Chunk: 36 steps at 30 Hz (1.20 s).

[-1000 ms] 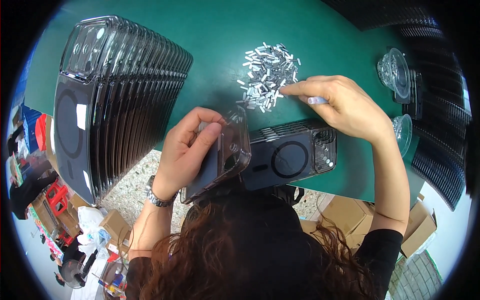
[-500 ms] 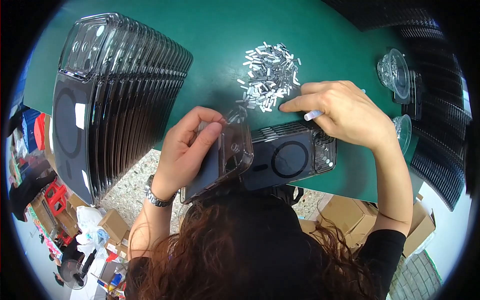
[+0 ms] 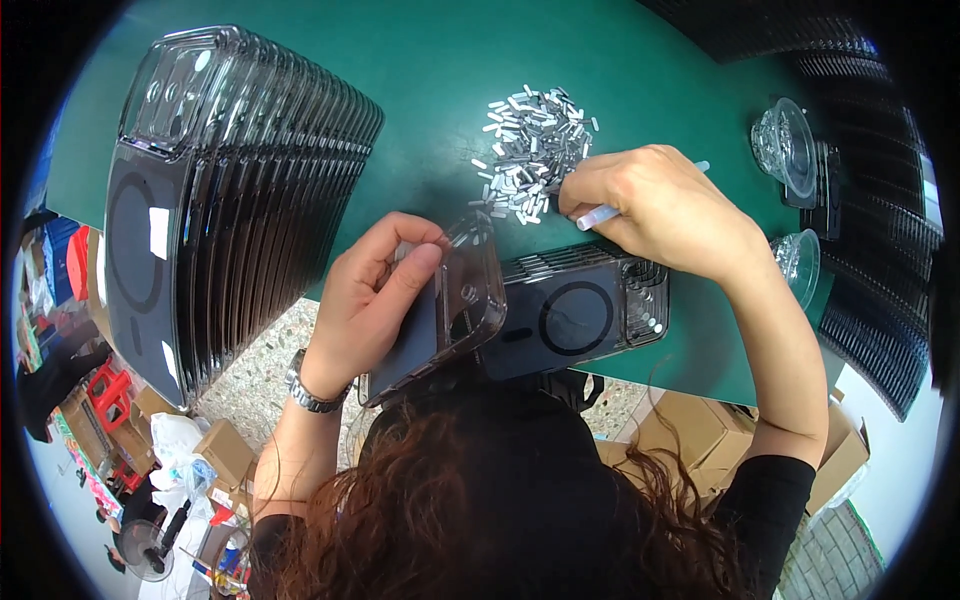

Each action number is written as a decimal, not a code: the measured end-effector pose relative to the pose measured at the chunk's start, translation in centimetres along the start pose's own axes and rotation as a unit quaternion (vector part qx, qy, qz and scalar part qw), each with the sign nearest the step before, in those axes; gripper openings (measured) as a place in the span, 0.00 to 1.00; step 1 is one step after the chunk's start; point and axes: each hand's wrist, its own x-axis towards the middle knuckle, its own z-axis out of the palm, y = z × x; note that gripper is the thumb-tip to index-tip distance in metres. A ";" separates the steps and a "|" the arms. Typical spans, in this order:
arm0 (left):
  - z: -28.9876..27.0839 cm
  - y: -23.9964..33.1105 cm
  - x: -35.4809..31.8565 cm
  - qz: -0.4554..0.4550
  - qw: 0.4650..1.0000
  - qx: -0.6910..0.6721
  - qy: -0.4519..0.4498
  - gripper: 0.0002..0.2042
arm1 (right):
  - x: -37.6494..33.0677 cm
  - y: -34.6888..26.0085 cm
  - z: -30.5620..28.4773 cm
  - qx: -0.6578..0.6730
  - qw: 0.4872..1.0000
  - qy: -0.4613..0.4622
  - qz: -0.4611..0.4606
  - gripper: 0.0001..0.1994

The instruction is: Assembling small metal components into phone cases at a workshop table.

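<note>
My left hand (image 3: pixel 368 305), with a metal watch at the wrist, is closed on the edge of a translucent dark phone case (image 3: pixel 478 285), thumb and forefinger pinched at its upper side. The case stands tilted near my body. My right hand (image 3: pixel 665 210) is closed round a slim whitish pen-like stick (image 3: pixel 598 217), its fingertips at the lower right of a pile of small silver and white oblong pieces (image 3: pixel 530 150). Whether those fingertips also pinch a piece is hidden. Below this hand lies a stack of similar phone cases (image 3: pixel 575 318), a dark ring on the top one.
A tall row of nested phone cases (image 3: pixel 240 200) stands at the left of the green table (image 3: pixel 430 90). Clear round plastic dishes (image 3: pixel 795 150) sit at the right, beside long rows of dark cases (image 3: pixel 870 270). Cardboard boxes (image 3: pixel 695 435) are below the table edge.
My right hand has moved slightly left and up to the pile, its forefinger now curled in rather than stretched out. The stick has moved with it. My left hand and its case have hardly moved.
</note>
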 end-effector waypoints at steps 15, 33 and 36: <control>3.1 7.3 1.7 0.159 0.945 0.285 -0.011 0.05 | -0.8 -4.4 -2.7 0.107 0.979 0.150 -0.092 0.06; 5.7 8.8 3.6 0.183 0.933 0.303 -0.060 0.04 | -3.8 -4.6 -1.5 0.107 0.977 0.182 0.022 0.07; 5.7 8.8 3.8 0.206 0.929 0.299 -0.073 0.05 | -4.2 -4.8 -1.4 0.121 0.972 0.199 0.019 0.06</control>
